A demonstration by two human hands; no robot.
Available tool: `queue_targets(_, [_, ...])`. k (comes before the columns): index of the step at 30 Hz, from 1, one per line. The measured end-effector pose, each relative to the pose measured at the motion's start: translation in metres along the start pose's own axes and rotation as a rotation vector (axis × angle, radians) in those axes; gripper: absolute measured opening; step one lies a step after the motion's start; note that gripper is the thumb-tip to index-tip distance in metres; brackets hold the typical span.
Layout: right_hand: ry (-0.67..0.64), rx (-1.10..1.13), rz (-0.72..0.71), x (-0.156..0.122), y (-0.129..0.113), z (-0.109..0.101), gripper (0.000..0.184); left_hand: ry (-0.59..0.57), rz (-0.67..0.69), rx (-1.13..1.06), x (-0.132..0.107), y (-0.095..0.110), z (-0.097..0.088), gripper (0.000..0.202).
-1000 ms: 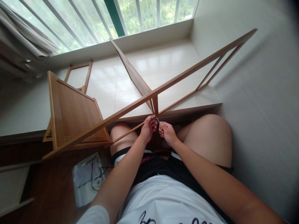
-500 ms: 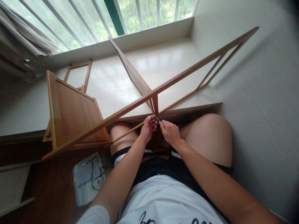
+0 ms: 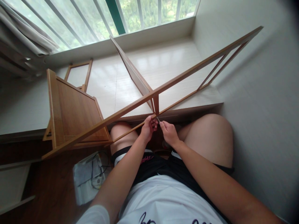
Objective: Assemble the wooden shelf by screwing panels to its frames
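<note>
A long wooden frame [image 3: 187,73] of thin rails lies slanted across the white window ledge [image 3: 168,62], joined to a wooden shelf panel [image 3: 74,112] at the left. My left hand [image 3: 148,128] grips the frame's lower rail just below a short upright joint [image 3: 155,104]. My right hand [image 3: 168,133] is closed on a thin metal tool [image 3: 158,119] whose tip points up at that joint. Both hands sit close together above my knees.
A second wooden panel [image 3: 130,70] stands on edge on the ledge behind the joint. A small wooden frame [image 3: 78,74] lies flat at the far left. A white bag with black cables [image 3: 90,179] sits on the dark floor. A grey wall [image 3: 263,102] is at the right.
My right hand has turned slightly at the wrist while staying at the joint. The view has shifted a little; my left hand and the frame stay put.
</note>
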State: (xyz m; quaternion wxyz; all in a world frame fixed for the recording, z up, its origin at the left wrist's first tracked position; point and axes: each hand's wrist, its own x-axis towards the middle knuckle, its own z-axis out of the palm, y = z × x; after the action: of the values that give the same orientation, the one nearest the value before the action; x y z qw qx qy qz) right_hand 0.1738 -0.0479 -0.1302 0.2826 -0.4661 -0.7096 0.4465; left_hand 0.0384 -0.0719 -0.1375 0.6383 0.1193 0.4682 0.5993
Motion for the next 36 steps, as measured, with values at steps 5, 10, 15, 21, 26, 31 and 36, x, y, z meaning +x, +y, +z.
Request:
queue_targets(5, [0.021,-0.036,0.037,0.0,0.0,0.001,0.035,0.004,0.0,0.002,-0.001,0.0,0.001,0.035])
queue_targets(10, [-0.161,0.85,0.364,0.002,0.003,0.012,0.04,0.02,-0.013,0.028,0.0,0.0,0.001,0.037])
queue_targets(15, [-0.218,1.087,0.432,0.001,0.005,0.017,0.039,0.004,0.0,0.016,0.002,-0.002,-0.002,0.037])
queue_targets(21, [-0.16,1.008,0.411,0.001,0.004,0.015,0.039,0.003,0.0,0.019,0.002,-0.001,-0.001,0.036])
queue_targets(26, [-0.168,0.998,0.427,0.0,0.001,0.014,0.04,0.019,-0.017,0.023,0.002,-0.001,-0.001,0.037])
queue_targets(31, [-0.1,0.727,0.302,0.001,0.003,0.012,0.04,0.015,-0.027,0.005,0.001,-0.001,-0.001,0.037])
queue_targets(36, [0.017,-0.071,0.025,-0.001,0.0,0.002,0.038,0.044,-0.029,-0.006,-0.001,0.0,0.002,0.037])
